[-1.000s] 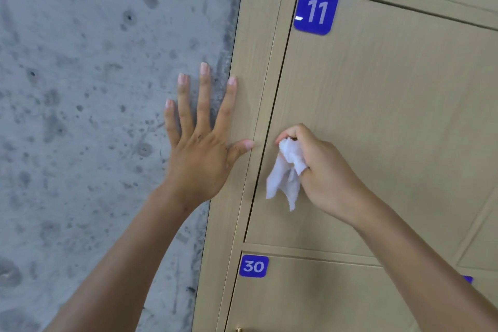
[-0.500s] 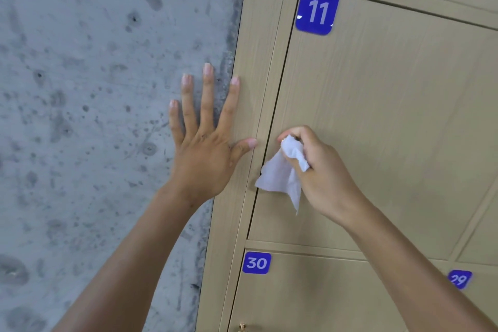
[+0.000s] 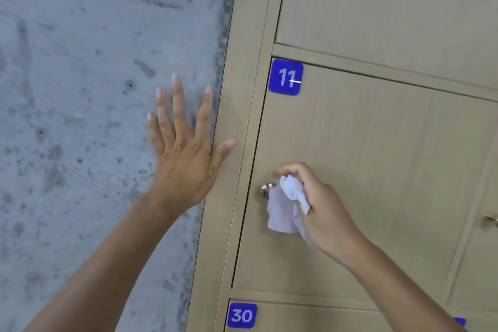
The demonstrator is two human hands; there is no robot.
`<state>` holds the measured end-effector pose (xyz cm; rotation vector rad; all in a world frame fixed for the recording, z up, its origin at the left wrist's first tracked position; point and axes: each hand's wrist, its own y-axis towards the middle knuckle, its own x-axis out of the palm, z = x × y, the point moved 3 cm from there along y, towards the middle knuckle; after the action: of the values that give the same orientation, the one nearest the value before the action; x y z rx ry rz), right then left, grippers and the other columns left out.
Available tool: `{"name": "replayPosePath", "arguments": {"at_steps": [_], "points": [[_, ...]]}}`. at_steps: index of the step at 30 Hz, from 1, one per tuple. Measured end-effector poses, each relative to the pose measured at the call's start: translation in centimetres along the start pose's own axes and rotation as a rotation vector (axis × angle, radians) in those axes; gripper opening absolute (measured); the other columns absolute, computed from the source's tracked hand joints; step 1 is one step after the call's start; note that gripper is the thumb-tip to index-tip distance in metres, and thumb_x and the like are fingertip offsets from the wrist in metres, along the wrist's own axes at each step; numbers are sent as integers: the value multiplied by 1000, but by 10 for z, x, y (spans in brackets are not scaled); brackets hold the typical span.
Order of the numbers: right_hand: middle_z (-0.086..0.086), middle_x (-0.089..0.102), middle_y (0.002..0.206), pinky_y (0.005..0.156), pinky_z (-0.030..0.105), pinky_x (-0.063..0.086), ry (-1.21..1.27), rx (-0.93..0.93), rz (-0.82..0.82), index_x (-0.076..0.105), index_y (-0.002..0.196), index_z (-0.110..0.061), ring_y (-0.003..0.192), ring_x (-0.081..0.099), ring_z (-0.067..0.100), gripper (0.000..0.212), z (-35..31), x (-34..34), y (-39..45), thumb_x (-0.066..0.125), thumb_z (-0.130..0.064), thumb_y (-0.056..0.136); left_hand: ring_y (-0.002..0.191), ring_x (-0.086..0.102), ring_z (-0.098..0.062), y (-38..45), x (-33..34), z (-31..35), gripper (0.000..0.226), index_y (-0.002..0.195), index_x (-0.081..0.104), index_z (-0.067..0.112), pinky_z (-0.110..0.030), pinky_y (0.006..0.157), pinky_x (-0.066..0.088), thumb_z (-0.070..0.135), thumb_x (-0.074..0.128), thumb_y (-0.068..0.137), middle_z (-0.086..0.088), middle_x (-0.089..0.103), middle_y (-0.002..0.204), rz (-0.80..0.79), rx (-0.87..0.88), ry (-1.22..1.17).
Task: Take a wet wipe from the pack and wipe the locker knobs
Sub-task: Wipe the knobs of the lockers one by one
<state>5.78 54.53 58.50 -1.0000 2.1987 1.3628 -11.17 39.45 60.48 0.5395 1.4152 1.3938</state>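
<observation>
A shiny metal knob [image 3: 266, 190] sticks out near the left edge of the wooden locker door marked 11 [image 3: 377, 170]. My right hand [image 3: 320, 205] is closed on a crumpled white wet wipe [image 3: 285, 209], which hangs beside the knob and partly covers its right side. My left hand [image 3: 186, 151] lies flat with fingers spread, palm on the grey concrete wall and thumb on the locker's side frame. The wipe pack is out of sight.
A grey concrete wall [image 3: 94, 116] fills the left half. Locker 30 [image 3: 283, 318] lies below, another door [image 3: 390, 3] above. A second knob [image 3: 491, 219] shows at the right edge on the neighbouring door.
The view has shifted so the lockers sit lower in frame. My right hand has drawn back to the right, and the knob it covered now shows. My left hand stays flat.
</observation>
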Motion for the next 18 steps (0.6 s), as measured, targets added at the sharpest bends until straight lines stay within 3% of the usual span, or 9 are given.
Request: {"name": "replayPosePath", "arguments": {"at_steps": [2, 4, 7, 10, 15, 18], "points": [[-31, 58, 82, 64, 16, 45, -46, -50, 71, 45, 110, -40, 73, 54, -3, 43, -10, -20, 12, 34, -17, 76, 155, -27, -40, 30, -7, 10, 85, 165, -6, 29, -57, 121, -14, 65, 38, 101, -15, -26, 170, 2, 51, 0], [-30, 59, 86, 63, 13, 45, -33, -110, 147, 46, 103, -42, 79, 55, -6, 37, -28, -44, 30, 36, -21, 75, 156, -28, -35, 59, -12, 22, 87, 165, -7, 31, -54, 121, -15, 69, 35, 99, -10, -28, 170, 27, 109, 9], [-26, 65, 88, 59, 11, 46, 7, -217, 238, 54, 95, -31, 75, 58, -6, 23, -61, -82, 61, 44, -16, 82, 157, -25, -31, 100, -23, 34, 88, 165, -6, 33, -51, 121, -14, 74, 31, 96, -5, -26, 171, 94, 171, 47], [-17, 67, 78, 55, 11, 43, -32, -326, 368, 55, 91, -22, 70, 58, -2, 24, -92, -122, 96, 45, -1, 85, 157, -24, -29, 140, -39, 40, 90, 165, -4, 34, -50, 122, -14, 79, 25, 91, -3, -24, 172, 155, 204, 80], [4, 62, 95, 66, 31, 44, -145, -477, 602, 47, 90, -16, 81, 53, 20, 15, -140, -184, 169, 37, -10, 80, 152, -37, -27, 181, -45, 35, 103, 159, -24, 39, -46, 117, -22, 90, 8, 76, 0, -41, 165, 69, 151, 169], [6, 55, 107, 68, 25, 42, -210, -526, 664, 47, 93, -14, 88, 53, 19, 7, -167, -207, 211, 44, -11, 89, 151, -38, -29, 184, -39, 33, 101, 155, -31, 43, -49, 119, -22, 92, 1, 72, -1, -44, 163, 44, 140, 201]]}}
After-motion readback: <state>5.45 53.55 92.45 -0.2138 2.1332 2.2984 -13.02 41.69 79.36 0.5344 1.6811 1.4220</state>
